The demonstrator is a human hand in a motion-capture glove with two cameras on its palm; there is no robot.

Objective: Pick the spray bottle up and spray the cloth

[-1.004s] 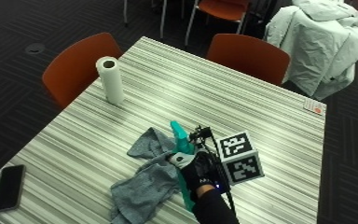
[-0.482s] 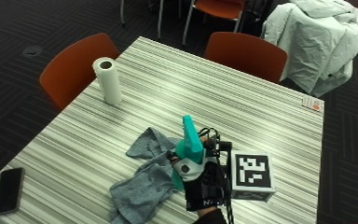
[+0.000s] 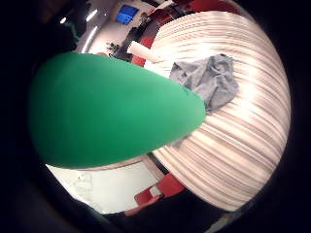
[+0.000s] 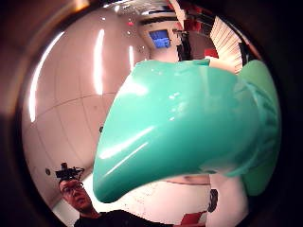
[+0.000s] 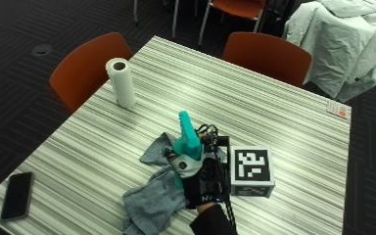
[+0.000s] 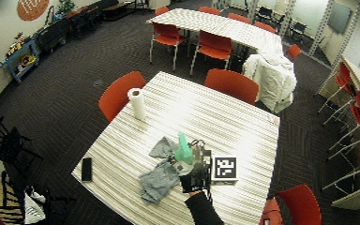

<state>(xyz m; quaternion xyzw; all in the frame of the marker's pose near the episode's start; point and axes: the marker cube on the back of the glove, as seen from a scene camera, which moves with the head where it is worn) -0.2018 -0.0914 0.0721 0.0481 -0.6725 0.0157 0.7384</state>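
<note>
Near the table's front edge: a gloved right hand (image 5: pixel 194 172) is gripping a teal spray bottle (image 5: pixel 188 139), holding it upright, lifted.
Cloth: a grey cloth (image 5: pixel 154 196) is lying crumpled on the striped table (image 5: pixel 253 103), at the hand's nine o'clock.
Why upright: likely lifting clear before aiming the nozzle down.
Paper towel roll (image 5: pixel 121 82): standing at eleven o'clock.

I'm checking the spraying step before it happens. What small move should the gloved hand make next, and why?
Probably tip the spray bottle so its nozzle faces the cloth. The right hand already holds it upright above the table, its top pointing away from the grey cloth lying beside the hand.
</note>
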